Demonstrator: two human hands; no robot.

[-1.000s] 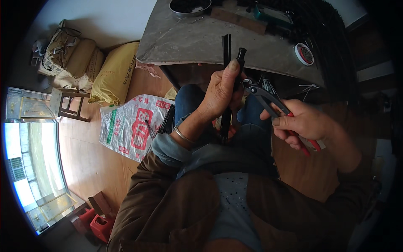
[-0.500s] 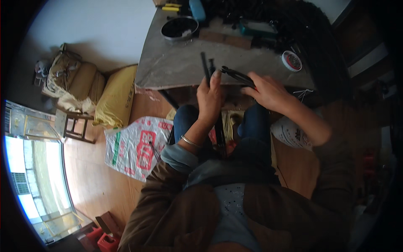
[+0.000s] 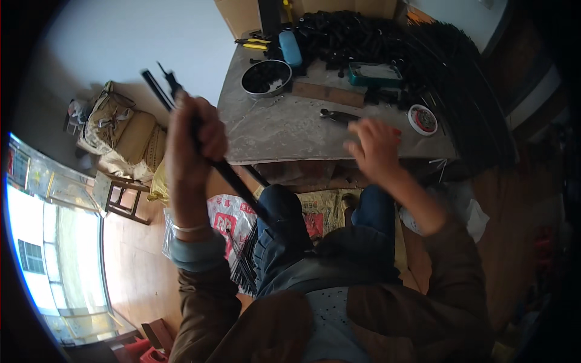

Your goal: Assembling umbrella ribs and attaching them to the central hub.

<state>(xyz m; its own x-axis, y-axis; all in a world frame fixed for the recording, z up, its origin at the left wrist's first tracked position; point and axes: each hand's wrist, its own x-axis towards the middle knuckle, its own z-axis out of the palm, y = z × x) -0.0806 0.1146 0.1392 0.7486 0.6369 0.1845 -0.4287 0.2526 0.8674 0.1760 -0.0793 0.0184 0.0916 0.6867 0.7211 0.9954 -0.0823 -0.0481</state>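
My left hand [image 3: 196, 136] is raised at the left of the table, its fingers wrapped round long black rods [image 3: 236, 186]. Above the fist, the upper ends stick out: one is a plain tube, the other narrows to a thin tip. The lower length slants down to my left knee. My right hand [image 3: 376, 148] hovers over the table's front with fingers apart. Partly under it lie dark pliers [image 3: 339, 116], their jaws pointing left and a red handle end showing by my fingers. Whether the fingers touch the handles is hard to see.
The grey table [image 3: 260, 136] bears a bowl of black parts [image 3: 266, 79], a wooden strip [image 3: 327, 95], a green box [image 3: 375, 74], a small white tub [image 3: 422, 120] and heaped black pieces [image 3: 345, 33]. Thin black rods [image 3: 244, 263] lie on the floor beside my left leg.
My left hand has moved up and left with the rods. The pliers, held in my right hand before, now lie on the table, and that hand's fingers have spread.
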